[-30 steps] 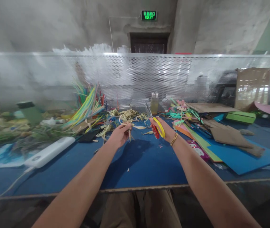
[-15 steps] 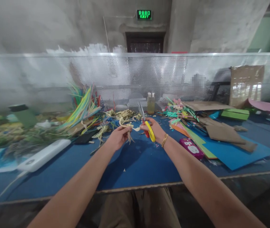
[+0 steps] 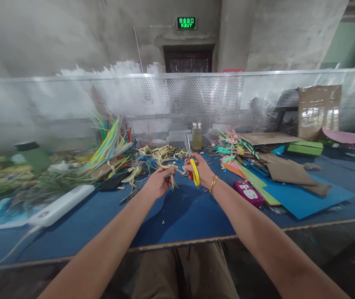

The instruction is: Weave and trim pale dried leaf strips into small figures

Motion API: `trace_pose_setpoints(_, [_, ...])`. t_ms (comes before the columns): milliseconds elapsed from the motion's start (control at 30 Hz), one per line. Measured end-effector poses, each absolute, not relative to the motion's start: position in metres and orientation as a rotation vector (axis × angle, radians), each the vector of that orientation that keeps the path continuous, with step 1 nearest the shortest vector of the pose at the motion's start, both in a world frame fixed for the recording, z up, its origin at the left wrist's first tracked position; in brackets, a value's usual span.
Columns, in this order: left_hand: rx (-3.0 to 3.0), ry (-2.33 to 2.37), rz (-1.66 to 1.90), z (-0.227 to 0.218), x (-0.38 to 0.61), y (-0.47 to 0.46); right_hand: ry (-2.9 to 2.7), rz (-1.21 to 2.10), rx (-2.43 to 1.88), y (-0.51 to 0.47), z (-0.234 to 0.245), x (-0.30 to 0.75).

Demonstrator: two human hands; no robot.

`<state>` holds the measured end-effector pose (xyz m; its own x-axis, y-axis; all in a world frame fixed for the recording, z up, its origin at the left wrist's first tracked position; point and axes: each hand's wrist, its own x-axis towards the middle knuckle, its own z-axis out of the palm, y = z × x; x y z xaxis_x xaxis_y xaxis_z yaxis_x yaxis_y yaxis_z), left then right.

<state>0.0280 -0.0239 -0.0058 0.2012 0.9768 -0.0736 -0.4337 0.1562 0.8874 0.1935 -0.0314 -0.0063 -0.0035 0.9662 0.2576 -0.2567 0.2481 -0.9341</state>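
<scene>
My left hand (image 3: pixel 156 182) is closed in a pinch on a thin pale strip of dried leaf (image 3: pixel 171 178) over the blue table (image 3: pixel 177 211). My right hand (image 3: pixel 200 171) grips scissors (image 3: pixel 192 166) with yellow and red handles, blades pointing up and away. The two hands are close together, the scissors just right of the strip. Behind them lies a heap of pale and coloured strips (image 3: pixel 155 155).
A white power bank (image 3: pixel 62 204) with a cable lies left. A pink device (image 3: pixel 247 192), blue, green and brown sheets (image 3: pixel 292 182) lie right. A small glass jar (image 3: pixel 196 136) and a perforated metal screen (image 3: pixel 177 99) stand at the back.
My right hand with the scissors has moved left, closer to my left hand and the strip. The view has shifted slightly.
</scene>
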Motion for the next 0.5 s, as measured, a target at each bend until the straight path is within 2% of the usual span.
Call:
trace_pose_setpoints(300, [0.704, 0.748, 1.282, 0.013, 0.036, -0.013, -0.929, 1.139, -0.87, -0.029, -0.002, 0.205])
trace_pose_setpoints(500, [0.538, 0.683, 1.42, 0.027, 0.041, 0.003, -1.139, 1.271, -1.007, -0.03, -0.005, 0.201])
